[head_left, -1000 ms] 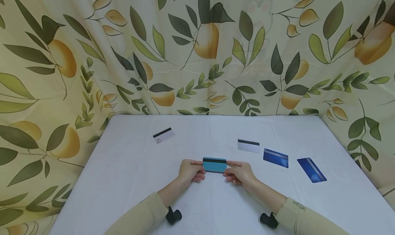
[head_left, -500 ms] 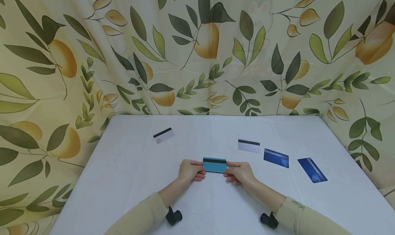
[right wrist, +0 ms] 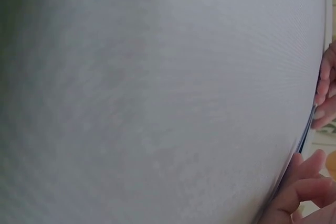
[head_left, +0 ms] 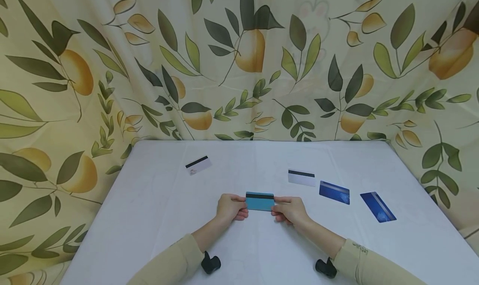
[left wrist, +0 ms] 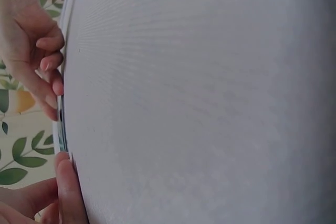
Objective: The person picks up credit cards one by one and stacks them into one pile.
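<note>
A teal card (head_left: pixel 260 203) with a black stripe along its far side lies crosswise at the middle of the table in the head view. Its left end is pinched between the thumb and fingers of my left hand (head_left: pixel 229 207). At the opposite end, my right hand (head_left: pixel 293 209) pinches it the same way. From the left wrist the card is seen edge-on as a thin strip (left wrist: pixel 61 129), low at the white cloth, between both hands. The right wrist view shows my right hand (right wrist: pixel 302 195) close by, partly cut off, and the left hand (right wrist: pixel 326 87) beyond.
A white card with a black stripe (head_left: pixel 198 165) lies at the back left. Toward the right are another white striped card (head_left: pixel 301 177) and two blue cards, one nearer the middle (head_left: pixel 334 192), one farther right (head_left: pixel 378 207). A leaf-patterned curtain (head_left: pixel 239 81) hangs behind the white table (head_left: pixel 157 243).
</note>
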`<action>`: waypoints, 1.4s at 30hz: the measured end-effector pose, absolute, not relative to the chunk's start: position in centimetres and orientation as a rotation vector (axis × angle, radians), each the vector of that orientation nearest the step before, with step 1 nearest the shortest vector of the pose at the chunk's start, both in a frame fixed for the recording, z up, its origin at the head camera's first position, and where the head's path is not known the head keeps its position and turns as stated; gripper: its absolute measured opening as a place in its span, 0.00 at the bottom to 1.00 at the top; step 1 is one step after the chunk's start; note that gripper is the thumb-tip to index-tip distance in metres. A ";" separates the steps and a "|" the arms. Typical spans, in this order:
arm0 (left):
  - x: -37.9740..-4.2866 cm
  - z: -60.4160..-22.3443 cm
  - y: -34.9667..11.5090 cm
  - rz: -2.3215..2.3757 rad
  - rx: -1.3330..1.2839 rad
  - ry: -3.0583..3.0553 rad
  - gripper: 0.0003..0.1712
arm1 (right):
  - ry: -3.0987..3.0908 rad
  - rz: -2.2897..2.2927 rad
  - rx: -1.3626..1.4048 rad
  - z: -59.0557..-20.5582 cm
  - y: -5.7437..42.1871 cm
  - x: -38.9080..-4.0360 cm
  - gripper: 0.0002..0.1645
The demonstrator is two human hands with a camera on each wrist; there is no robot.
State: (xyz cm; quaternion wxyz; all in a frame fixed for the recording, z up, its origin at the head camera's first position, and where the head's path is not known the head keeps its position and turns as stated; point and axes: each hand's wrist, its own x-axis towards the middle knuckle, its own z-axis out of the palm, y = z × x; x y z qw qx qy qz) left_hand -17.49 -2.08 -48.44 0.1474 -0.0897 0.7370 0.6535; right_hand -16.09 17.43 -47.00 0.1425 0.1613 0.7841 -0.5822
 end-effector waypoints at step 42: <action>-17.6 -48.3 -2.5 1.906 -0.285 2.079 0.08 | 2.218 -1.712 0.482 -46.2 17.4 -16.1 0.19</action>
